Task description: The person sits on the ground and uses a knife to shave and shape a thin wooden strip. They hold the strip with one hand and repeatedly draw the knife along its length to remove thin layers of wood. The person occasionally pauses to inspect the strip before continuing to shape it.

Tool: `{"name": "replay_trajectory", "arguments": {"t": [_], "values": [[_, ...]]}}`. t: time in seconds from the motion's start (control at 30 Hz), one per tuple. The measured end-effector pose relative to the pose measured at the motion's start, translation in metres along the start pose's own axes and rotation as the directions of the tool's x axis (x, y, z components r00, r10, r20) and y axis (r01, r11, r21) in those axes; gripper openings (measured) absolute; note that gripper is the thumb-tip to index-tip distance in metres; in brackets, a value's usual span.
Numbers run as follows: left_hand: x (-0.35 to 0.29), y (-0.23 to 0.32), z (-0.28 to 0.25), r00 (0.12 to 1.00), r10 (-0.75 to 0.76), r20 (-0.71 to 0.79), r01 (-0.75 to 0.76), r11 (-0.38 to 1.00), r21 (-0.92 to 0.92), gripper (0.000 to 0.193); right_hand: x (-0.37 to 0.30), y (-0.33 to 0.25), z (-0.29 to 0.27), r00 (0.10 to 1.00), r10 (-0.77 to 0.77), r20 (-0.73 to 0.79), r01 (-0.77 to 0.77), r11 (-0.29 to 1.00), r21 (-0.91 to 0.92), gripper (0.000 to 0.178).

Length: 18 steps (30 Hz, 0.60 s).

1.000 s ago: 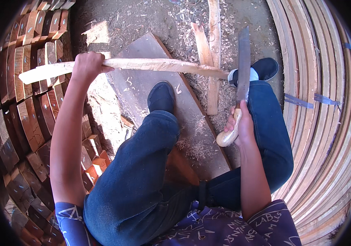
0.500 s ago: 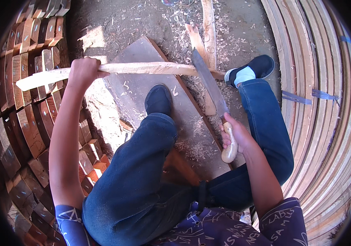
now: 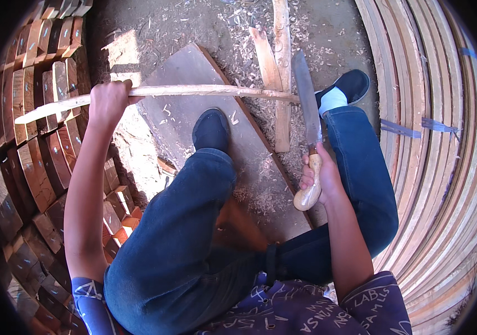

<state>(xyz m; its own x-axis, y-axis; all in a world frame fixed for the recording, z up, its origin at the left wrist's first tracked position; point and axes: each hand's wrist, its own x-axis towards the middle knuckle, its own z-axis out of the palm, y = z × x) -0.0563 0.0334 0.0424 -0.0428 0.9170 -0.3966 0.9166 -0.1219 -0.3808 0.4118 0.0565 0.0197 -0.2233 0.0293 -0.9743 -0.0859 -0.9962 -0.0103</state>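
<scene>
My left hand (image 3: 111, 102) is closed around a long, pale, slightly curved wooden strip (image 3: 194, 90). The strip runs across the view from the timber stack on the left to near my right shoe, and its right end passes behind the blade. In my right hand (image 3: 322, 177) is a machete (image 3: 307, 100) with a wide grey blade and a light wooden handle. The blade points away from me and crosses the strip near its right end; whether they touch, I cannot tell. Under the strip lies a broad brown board (image 3: 177, 78), with my left shoe (image 3: 211, 129) upon it.
Cut timber ends (image 3: 40, 173) are stacked on the left. Long planks (image 3: 411, 167), tied with blue bands (image 3: 400, 129), stand to the right. Two loose wood pieces, one a short offcut (image 3: 265, 58) and one a long slat (image 3: 283, 33), lie among wood shavings (image 3: 244, 47).
The machete has turned more upright and moved to the right along the strip. My left hand has shifted slightly left with the strip, which now shows a narrower face.
</scene>
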Motion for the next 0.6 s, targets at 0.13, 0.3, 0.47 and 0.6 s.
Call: {"name": "replay_trajectory", "arguments": {"t": [0.13,0.3,0.47,0.6], "values": [[-0.003,-0.001,-0.002,0.998,0.051,-0.037,-0.052,0.999,-0.006,0.043,0.015,0.004,0.001,0.977,-0.212,-0.012,0.213,0.972,0.103,0.052],[-0.018,0.001,-0.001,0.997,0.055,-0.048,-0.054,0.998,0.014,0.043,0.026,0.014,0.001,1.0,0.008,-0.015,-0.009,0.998,-0.069,0.049],[-0.027,0.01,-0.008,0.997,0.049,-0.053,-0.049,0.999,-0.001,0.033,0.027,0.034,-0.001,1.0,-0.022,0.006,0.023,0.971,-0.236,0.049],[-0.033,0.015,-0.007,0.999,-0.025,0.038,0.026,0.999,-0.022,0.031,0.027,0.027,-0.004,1.0,-0.017,0.021,0.02,0.985,-0.172,0.049]]}}
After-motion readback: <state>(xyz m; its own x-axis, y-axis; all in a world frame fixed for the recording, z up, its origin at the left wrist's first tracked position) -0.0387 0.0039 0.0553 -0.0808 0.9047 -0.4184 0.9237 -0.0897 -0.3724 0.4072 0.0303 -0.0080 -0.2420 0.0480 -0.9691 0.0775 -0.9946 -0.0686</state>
